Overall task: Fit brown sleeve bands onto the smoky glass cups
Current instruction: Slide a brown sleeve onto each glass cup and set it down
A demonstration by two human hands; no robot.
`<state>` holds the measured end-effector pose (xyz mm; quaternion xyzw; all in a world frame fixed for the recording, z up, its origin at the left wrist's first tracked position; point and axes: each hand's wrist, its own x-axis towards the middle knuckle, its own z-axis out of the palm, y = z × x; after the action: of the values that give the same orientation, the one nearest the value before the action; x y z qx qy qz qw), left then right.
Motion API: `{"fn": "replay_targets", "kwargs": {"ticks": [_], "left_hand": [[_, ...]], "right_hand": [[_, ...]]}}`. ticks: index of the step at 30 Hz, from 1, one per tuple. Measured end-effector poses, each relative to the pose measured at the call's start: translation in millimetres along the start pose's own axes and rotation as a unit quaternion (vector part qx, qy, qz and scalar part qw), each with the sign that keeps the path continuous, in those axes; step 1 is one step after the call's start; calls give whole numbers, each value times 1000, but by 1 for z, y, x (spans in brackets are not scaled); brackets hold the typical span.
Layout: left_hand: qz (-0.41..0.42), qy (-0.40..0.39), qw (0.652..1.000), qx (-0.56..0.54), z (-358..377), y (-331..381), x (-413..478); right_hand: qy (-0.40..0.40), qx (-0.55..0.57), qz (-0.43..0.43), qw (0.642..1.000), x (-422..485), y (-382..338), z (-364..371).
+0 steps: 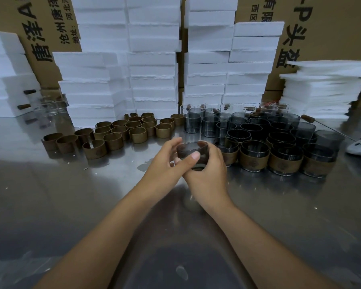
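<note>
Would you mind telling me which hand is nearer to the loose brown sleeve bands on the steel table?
Left. The left hand grips the smoky glass cup on the side facing the loose brown sleeve bands; the right hand holds its other side, away from them.

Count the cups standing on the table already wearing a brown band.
4: first cup, second, third, fourth, left to right in the front row beside the right hand; more may be hidden behind.
</note>
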<state>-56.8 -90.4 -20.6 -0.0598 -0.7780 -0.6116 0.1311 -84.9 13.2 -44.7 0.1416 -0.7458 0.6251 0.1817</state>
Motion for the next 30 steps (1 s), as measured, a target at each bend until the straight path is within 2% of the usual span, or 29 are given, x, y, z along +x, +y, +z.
{"fn": "replay_targets", "kwargs": {"ticks": [4,8,14,18,22,26,30], "left_hand": [[-27,-9,999,-39,-2,0,0],[-20,12,996,-89,-4,-3,3],[-8,123,989,-80,-10,-7,9],[18,147,988,-52,-12,-8,9],[29,122,992,-15,-7,-7,8],[35,104,994,8,2,-3,3],[43,94,995,16,7,-1,-1]], "right_hand": [[-2,-18,-19,1000,-2,-1,2],[-34,-3,2,999,-2,-1,1],[-122,17,26,992,-4,-2,2],[-58,81,74,992,0,-10,0],[25,212,188,959,7,-16,-4],[48,306,272,911,9,-20,-7],[33,349,297,888,8,-25,-9]]}}
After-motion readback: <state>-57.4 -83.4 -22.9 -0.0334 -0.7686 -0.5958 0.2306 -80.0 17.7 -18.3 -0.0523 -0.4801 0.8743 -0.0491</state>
